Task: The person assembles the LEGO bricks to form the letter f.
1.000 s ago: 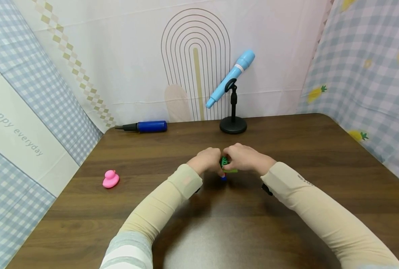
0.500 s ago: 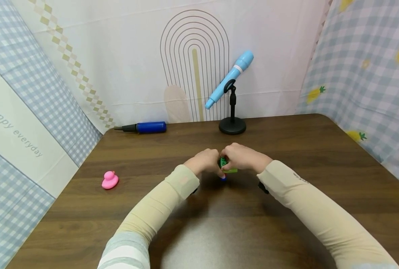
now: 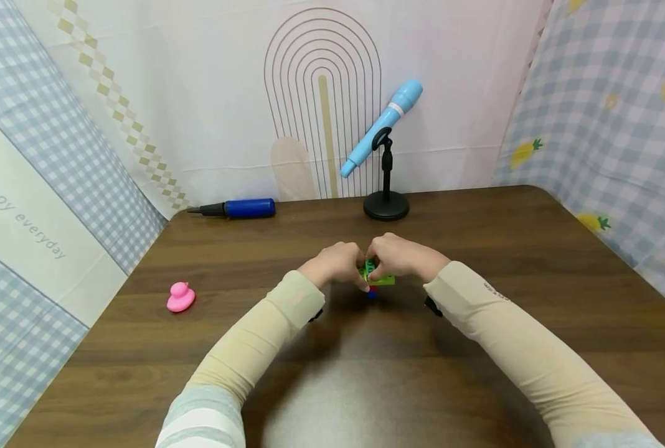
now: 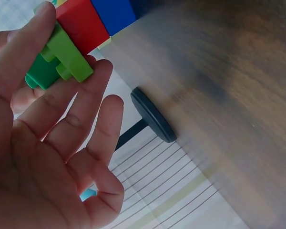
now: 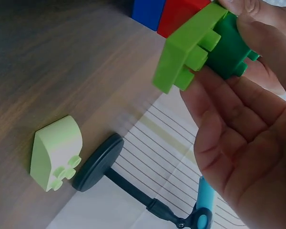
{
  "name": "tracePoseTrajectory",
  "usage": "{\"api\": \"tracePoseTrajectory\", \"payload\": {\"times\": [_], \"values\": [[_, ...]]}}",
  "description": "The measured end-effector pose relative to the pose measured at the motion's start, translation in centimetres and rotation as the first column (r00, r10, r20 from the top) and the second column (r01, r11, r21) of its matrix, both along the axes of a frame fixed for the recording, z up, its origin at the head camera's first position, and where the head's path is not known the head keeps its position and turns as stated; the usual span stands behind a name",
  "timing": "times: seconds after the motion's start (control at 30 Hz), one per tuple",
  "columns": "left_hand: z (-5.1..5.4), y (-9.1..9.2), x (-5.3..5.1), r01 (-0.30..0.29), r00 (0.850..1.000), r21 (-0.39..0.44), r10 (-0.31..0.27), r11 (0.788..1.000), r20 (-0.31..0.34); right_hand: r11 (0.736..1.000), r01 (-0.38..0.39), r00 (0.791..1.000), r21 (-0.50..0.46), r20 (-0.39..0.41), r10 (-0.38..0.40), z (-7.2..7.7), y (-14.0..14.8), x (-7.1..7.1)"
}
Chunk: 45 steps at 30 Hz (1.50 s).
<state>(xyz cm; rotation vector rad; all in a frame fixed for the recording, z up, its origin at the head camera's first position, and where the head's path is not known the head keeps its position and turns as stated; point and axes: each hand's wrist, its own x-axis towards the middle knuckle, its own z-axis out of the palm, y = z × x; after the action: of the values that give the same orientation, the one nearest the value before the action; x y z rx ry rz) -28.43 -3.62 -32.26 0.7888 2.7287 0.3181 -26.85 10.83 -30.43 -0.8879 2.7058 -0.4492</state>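
Note:
Both hands meet at a small block stack near the middle of the table. A lime block [image 3: 386, 280] lies across it, under a dark green block [image 3: 370, 267]; a red block [image 4: 83, 25] and a blue block [image 4: 114, 15] are joined beneath. The left hand [image 3: 335, 264] grips the stack's left side between thumb and fingers, its other fingers loosely bent. Thumb and fingers of the right hand [image 3: 404, 256] pinch the dark green block [image 5: 227, 46], whose far side they hide. The lime block's studs show in the right wrist view.
A pale green curved block [image 5: 57, 148] lies on the table in the right wrist view. A pink duck [image 3: 180, 297] sits at the left, a blue pump [image 3: 249, 208] at the back left. Behind the hands, a black stand [image 3: 386, 205] holds a light blue microphone [image 3: 382, 129].
The left hand has shifted slightly left, and more of the lime block and stack shows between the hands. The right hand keeps its pinch. The head view has moved a little.

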Motion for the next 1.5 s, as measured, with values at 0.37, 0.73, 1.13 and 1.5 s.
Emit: {"api": "tracePoseTrajectory", "payload": {"times": [0.37, 0.73, 1.13, 1.5], "values": [[0.3, 0.2, 0.1, -0.014, 1.000, -0.002, 0.014, 1.000, 0.007, 0.999, 0.033, 0.999, 0.002, -0.013, -0.033, -0.1, -0.1, 0.0], [0.4, 1.1, 0.6, -0.102, 0.995, -0.082, 0.100, 0.991, -0.027, 0.996, 0.080, 0.997, -0.035, 0.006, -0.080, -0.7, 0.5, 0.5], [1.1, 2.0, 1.0, -0.115, 0.992, -0.155, 0.105, 0.981, -0.069, 0.991, 0.131, 0.990, -0.023, -0.048, -0.132, 0.2, 4.2, -0.1], [0.9, 2.2, 0.7, -0.120, 0.992, -0.166, 0.111, 0.979, -0.064, 0.971, 0.235, 0.969, 0.037, -0.093, -0.231, -0.7, 7.5, -1.3]]}}
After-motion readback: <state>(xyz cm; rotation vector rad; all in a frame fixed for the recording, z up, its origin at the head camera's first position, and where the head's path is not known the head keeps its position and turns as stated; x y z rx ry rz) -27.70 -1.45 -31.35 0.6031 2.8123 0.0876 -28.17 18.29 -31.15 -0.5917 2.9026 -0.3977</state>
